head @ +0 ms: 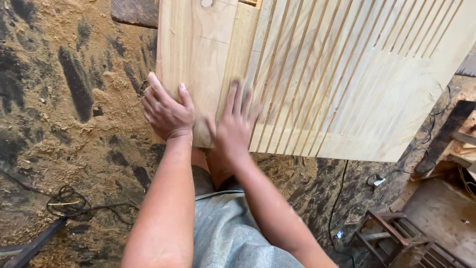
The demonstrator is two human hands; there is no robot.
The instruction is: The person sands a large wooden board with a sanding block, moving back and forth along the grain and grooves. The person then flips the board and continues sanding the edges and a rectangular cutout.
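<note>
Head view is looking straight down on a large pale wooden panel (pixel 317 79), freshly cut and smooth, with a flat plank section on its left and a run of long, narrow parallel slats fanning toward 1 o'clock on its right. It is filling the upper middle and upper right of the frame, from about 11 o'clock round to 3 o'clock, with its near edge lying just above the centre.

Left hand (pixel 167 111) is lying on the plank section near the panel's near-left corner, at about 10 o'clock from the centre. Its fingers are curling loosely over the wood with the thumb spread along the left edge, pressing rather than gripping anything loose.

Right hand (pixel 234 121) is resting flat just beside it, close to the centre, where the plank meets the first slats. Its fingers are spread and extended, palm down on the surface, and they are blurring slightly, so finer detail cannot be told.

Both bare forearms are reaching up from 6 o'clock, above grey fabric shorts (pixel 233 228).

Dark earthen floor (pixel 74 124) is showing thick drifts of tan sawdust across the left half. A thin black tangled cable (pixel 69 204) is lying at 8 o'clock. A small reddish-brown wooden slatted frame (pixel 396 235) is standing at 5 o'clock, well apart from the hands.
</note>
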